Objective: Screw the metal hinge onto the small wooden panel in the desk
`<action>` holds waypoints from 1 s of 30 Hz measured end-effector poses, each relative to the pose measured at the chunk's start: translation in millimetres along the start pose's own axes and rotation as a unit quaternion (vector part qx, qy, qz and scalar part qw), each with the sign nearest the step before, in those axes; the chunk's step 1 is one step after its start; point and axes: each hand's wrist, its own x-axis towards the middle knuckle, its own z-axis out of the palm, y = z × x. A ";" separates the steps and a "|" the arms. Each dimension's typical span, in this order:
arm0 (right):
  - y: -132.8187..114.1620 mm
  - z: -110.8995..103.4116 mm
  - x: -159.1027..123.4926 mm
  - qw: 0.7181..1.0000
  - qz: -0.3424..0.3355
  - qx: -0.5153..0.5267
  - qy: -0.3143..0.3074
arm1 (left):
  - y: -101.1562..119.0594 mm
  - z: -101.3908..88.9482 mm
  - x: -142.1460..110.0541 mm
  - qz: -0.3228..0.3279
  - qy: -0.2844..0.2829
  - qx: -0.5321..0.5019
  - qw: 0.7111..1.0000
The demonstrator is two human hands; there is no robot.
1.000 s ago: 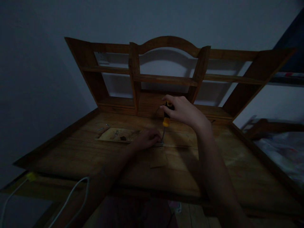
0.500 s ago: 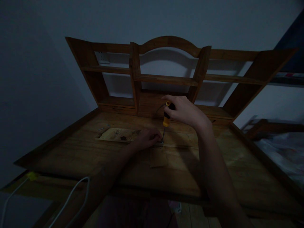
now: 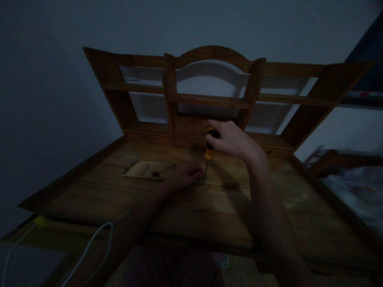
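Note:
A screwdriver (image 3: 208, 153) with a yellow and black handle stands nearly upright, its tip down at a wooden board. My right hand (image 3: 229, 137) is closed around the handle from above. Close to the tip, my left hand (image 3: 188, 174) rests on the wood with fingers curled together; what they pinch, if anything, is too dark to make out. Beneath that hand lies a pale wooden strip (image 3: 146, 169) with a dark knot in it. A small flat piece of wood or card (image 3: 200, 198) lies just in front of the tip.
A few small metal screws or nails (image 3: 131, 160) lie left of the strip. The wooden desk (image 3: 98, 191) carries a shelf hutch (image 3: 209, 99) along its back. A white cable (image 3: 89, 243) hangs at the front left edge. The room is dim.
Almost nothing differs. My right hand and the screwdriver stay at the same spot with only a very slight shift; my left hand holds its place.

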 end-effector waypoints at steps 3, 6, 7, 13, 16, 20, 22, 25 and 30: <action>1.6 1.5 1.2 1.000 0.001 -0.027 0.014 | 0.6 -0.2 0.5 0.007 -0.002 -0.003 1.000; 1.3 2.9 1.7 0.996 0.017 -0.082 0.025 | 1.3 -0.4 0.9 0.003 -0.003 -0.007 1.000; 0.7 3.1 1.5 0.995 0.021 -0.095 0.025 | 1.2 -0.3 0.9 0.001 -0.003 -0.006 1.000; -1.6 2.9 1.1 0.996 0.009 -0.083 0.035 | -2.6 0.8 0.9 0.009 -0.003 -0.008 1.000; 0.9 3.7 2.4 0.999 -0.003 -0.042 0.027 | -3.3 1.1 0.7 0.009 -0.004 -0.006 1.000; 4.5 6.3 4.4 0.999 0.000 -0.040 0.027 | -2.8 1.0 0.5 0.007 0.004 -0.002 1.000; 4.9 7.4 4.8 0.998 0.002 -0.049 0.028 | -2.5 1.0 0.2 0.009 0.005 -0.004 1.000; 2.6 7.4 4.3 0.997 0.009 -0.066 0.028 | -1.9 0.9 -0.1 0.009 0.003 -0.004 1.000; -4.0 4.4 3.0 0.998 0.001 -0.055 0.033 | -1.3 0.9 0.5 0.005 -0.004 -0.011 1.000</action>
